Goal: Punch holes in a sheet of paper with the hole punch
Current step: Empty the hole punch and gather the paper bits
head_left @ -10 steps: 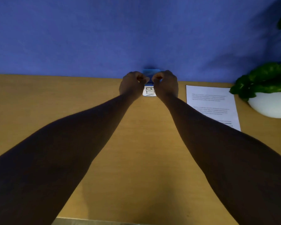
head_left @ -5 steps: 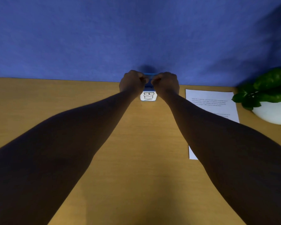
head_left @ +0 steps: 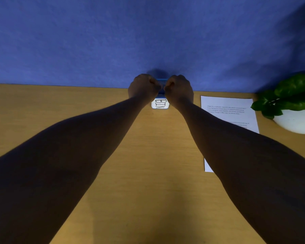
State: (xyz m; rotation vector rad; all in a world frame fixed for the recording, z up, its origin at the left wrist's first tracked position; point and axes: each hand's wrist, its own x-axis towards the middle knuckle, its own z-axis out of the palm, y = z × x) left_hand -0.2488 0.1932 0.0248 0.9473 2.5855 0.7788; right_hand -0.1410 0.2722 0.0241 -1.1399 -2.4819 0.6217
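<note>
Paper, a printed sheet, lies flat on the wooden table at two o'clock, untouched. At twelve o'clock, both arms reach to the far edge, where the left hand and right hand are fisted around a small blue object above a white label reading "BIN". A potted plant sits at three o'clock.

Desk: paper, pot, perhaps bin.
</note>
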